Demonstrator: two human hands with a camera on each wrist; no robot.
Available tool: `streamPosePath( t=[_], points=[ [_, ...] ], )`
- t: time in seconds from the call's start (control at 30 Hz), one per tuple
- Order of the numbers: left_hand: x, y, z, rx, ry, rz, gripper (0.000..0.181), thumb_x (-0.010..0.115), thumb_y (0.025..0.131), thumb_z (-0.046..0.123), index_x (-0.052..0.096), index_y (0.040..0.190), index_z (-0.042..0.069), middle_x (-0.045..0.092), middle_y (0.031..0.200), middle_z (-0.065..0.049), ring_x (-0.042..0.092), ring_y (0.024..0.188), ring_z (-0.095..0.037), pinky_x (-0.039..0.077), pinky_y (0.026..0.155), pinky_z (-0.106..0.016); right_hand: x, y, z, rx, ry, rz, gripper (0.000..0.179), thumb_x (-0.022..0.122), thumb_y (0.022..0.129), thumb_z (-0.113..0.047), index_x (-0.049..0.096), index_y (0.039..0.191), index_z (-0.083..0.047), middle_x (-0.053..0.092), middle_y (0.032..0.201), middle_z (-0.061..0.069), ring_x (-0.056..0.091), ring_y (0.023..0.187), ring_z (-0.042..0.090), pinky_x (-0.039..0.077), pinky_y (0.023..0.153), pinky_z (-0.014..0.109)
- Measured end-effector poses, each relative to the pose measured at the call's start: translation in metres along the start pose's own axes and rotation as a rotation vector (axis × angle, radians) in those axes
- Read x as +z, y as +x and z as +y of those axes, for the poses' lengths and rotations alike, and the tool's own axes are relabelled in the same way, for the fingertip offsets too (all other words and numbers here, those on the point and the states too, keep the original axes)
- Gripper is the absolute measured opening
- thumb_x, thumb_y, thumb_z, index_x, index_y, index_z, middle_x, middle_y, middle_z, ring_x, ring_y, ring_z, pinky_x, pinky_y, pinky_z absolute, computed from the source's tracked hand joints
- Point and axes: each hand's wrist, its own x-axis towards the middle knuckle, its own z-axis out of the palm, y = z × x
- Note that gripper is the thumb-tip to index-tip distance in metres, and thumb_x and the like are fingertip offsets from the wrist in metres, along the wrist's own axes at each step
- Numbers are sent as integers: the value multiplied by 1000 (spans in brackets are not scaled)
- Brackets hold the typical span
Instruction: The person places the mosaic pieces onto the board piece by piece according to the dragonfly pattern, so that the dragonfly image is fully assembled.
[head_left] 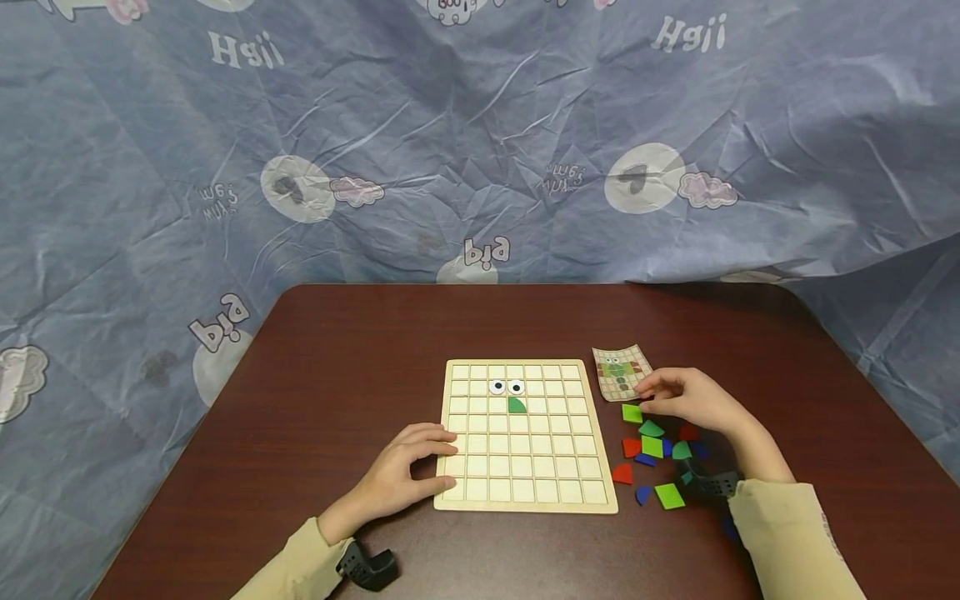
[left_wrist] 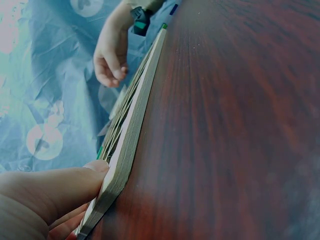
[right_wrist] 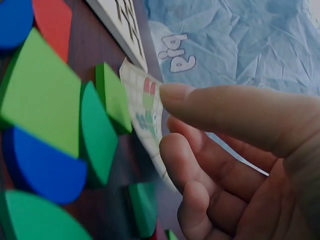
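Observation:
A pale wooden grid board (head_left: pixel 532 492) lies on the table, bearing two googly-eye pieces (head_left: pixel 507 387) and a dark green quarter-round tile (head_left: pixel 517 405). My left hand (head_left: pixel 401 468) rests on the board's left edge; in the left wrist view its thumb (left_wrist: pixel 75 187) touches the rim. Right of the board, my right hand (head_left: pixel 690 398) hovers by the pattern card (head_left: pixel 618 379) and a light green square tile (head_left: pixel 632 413). In the right wrist view, nothing shows between its thumb (right_wrist: pixel 215 107) and bent fingers.
Right of the board, several loose tiles lie scattered, among them a red quarter-round (head_left: pixel 622 474), a blue piece (head_left: pixel 642 495) and a light green square (head_left: pixel 670 497). A patterned blue cloth (head_left: pixel 480 150) hangs behind the brown table (head_left: pixel 360 350).

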Motion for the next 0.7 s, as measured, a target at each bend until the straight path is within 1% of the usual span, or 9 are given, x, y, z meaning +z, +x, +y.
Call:
streamPosePath(
  t=[0.13, 0.27, 0.33, 0.43, 0.57, 0.7],
  points=[
    [0, 0, -1, 7, 2, 2, 35, 77, 78, 25, 68, 110, 13, 59, 122, 2, 46, 121, -21, 38, 100, -38, 0, 1, 7, 31, -5, -27, 28, 73, 81, -13, 65, 103, 1, 66, 83, 8, 59, 67, 16, 50, 59, 29],
    [0, 0, -1, 10, 5, 2, 35, 77, 78, 26, 68, 110, 13, 59, 122, 2, 46, 121, -21, 38, 100, -38, 1, 2, 12, 55, -5, -40, 28, 74, 79, -10, 65, 102, 2, 65, 79, 8, 59, 65, 17, 50, 59, 28],
    [0, 0, 0, 10, 4, 1, 35, 77, 78, 26, 68, 110, 13, 60, 122, 2, 46, 121, -21, 38, 100, -38, 1, 2, 13, 65, -16, -32, 27, 74, 79, -11, 65, 102, 2, 65, 77, 8, 58, 64, 17, 49, 58, 28],
    [0, 0, 0, 4, -2, -3, 35, 77, 79, 27, 68, 110, 13, 59, 122, 2, 45, 122, -22, 37, 101, -39, 1, 2, 14, 73, -43, -14, 25, 74, 80, -12, 67, 101, 0, 66, 80, 7, 58, 65, 16, 49, 58, 28],
    [1, 0, -1, -2, 1, -5, 35, 76, 80, 28, 68, 111, 14, 59, 122, 2, 45, 122, -21, 38, 100, -40, 2, 2, 15, 68, -76, 12, 22, 74, 81, -15, 68, 99, -3, 67, 86, 6, 58, 66, 15, 48, 56, 27],
    [1, 0, -2, 2, 8, -3, 35, 76, 80, 29, 68, 110, 14, 59, 122, 2, 45, 121, -20, 38, 99, -39, 1, 1, 17, 61, -83, 43, 21, 75, 80, -14, 68, 98, -4, 66, 86, 6, 57, 66, 14, 48, 56, 27]
  ],
)
